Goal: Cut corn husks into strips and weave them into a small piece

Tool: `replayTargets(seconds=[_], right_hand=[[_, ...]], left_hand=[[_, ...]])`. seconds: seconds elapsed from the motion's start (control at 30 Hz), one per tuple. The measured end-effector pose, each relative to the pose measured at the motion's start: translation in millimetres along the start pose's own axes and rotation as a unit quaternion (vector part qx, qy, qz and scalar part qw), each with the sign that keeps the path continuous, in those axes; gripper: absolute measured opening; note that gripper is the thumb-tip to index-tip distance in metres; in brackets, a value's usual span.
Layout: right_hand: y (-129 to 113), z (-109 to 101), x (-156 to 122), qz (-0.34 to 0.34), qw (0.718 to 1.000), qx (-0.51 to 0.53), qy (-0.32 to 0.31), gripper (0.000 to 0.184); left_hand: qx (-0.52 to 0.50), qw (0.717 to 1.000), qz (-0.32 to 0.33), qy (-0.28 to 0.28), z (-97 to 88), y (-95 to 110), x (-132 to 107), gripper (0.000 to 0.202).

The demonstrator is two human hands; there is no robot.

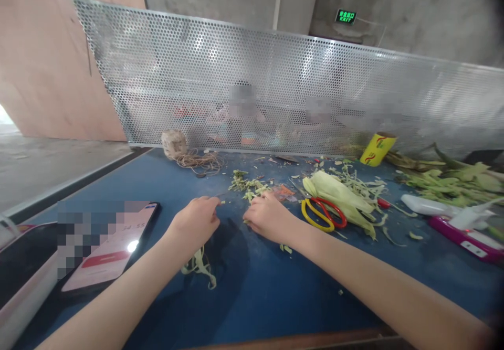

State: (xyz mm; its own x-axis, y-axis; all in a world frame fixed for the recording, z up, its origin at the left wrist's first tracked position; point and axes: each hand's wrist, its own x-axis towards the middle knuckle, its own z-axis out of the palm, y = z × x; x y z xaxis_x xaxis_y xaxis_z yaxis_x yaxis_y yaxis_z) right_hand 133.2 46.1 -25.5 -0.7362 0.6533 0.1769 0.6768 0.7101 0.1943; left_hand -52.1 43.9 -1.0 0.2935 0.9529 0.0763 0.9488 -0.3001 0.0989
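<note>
Over the blue table [232,308], my left hand [197,218] is closed with its fingers curled; what it pinches, if anything, is hidden. My right hand [271,216] is closed as well, fingertips turned down by small scraps. Just beyond it lies a heap of green plant bits [244,183]. Pale shredded husk strips [201,268] lie below my left hand. To the right of my right hand are scissors [318,216] with one yellow and one red handle loop, beside a pale green corn husk [342,198].
A phone [106,255] lies at left. Twine [199,161] and a whitish roll [173,144] stand at the back, before a perforated metal screen [275,77]. At right are a yellow roll [377,149], a purple power strip [464,240] and more husks [452,182]. People sit behind the screen.
</note>
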Motion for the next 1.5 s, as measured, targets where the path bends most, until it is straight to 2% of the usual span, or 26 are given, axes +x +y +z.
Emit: replayTargets(seconds=[0.1,0.2,0.3,0.4,0.5,0.6,0.73,0.83,0.97,1.03,1.13,1.23,1.4,1.5], right_hand=[[-2,3,4,-0.006,1.0,-0.011,0.014,0.019],[-1,-4,-1,0.007,0.999,-0.012,0.031,0.022],[2,-19,-23,0.039,0.998,0.01,0.054,0.018],[2,-29,-58,0.067,0.99,0.102,0.069,0.018],[-1,-26,-86,0.086,0.988,0.125,0.039,0.018],[-4,-18,-97,0.087,0.989,0.118,0.016,0.019],[-3,-14,-98,0.043,0.998,0.054,0.008,0.029],[-4,-12,-97,-0.02,0.999,-0.036,0.034,0.032],[-7,-10,-95,-0.094,0.977,-0.168,0.095,0.025],[-10,-10,-94,-0.138,0.962,-0.21,0.102,0.024],[-11,-15,-92,-0.188,0.951,-0.231,0.087,0.024],[-11,-19,-88,-0.205,0.95,-0.225,0.068,0.025],[-17,-18,-79,-0.196,0.959,-0.202,0.035,0.023],[-18,-21,-76,-0.184,0.962,-0.195,0.042,0.023]], left_hand=[[0.001,1.0,-0.001,-0.005,-2.7,2,-1,0.032],[-0.003,1.0,-0.004,-0.022,-5.2,3,-2,0.034],[-0.009,1.0,-0.006,-0.021,-6.5,1,-2,0.031],[-0.015,1.0,-0.007,-0.011,-6.7,1,-1,0.029],[-0.018,1.0,-0.002,-0.016,-5.8,2,-1,0.032],[-0.016,1.0,-0.006,-0.021,-4.0,2,0,0.033],[-0.016,1.0,-0.006,-0.015,-2.9,0,0,0.031],[-0.014,1.0,-0.007,-0.015,-4.0,1,0,0.03],[-0.017,1.0,-0.012,-0.015,-4.6,2,-1,0.031],[-0.017,1.0,-0.007,-0.008,-3.9,2,-1,0.031],[-0.01,1.0,0.003,-0.008,-2.1,1,0,0.031],[-0.002,1.0,0.005,-0.013,0.0,-1,1,0.03],[0.01,1.0,0.014,-0.001,3.1,-4,3,0.03],[0.007,1.0,0.011,-0.002,3.7,-5,4,0.032]])
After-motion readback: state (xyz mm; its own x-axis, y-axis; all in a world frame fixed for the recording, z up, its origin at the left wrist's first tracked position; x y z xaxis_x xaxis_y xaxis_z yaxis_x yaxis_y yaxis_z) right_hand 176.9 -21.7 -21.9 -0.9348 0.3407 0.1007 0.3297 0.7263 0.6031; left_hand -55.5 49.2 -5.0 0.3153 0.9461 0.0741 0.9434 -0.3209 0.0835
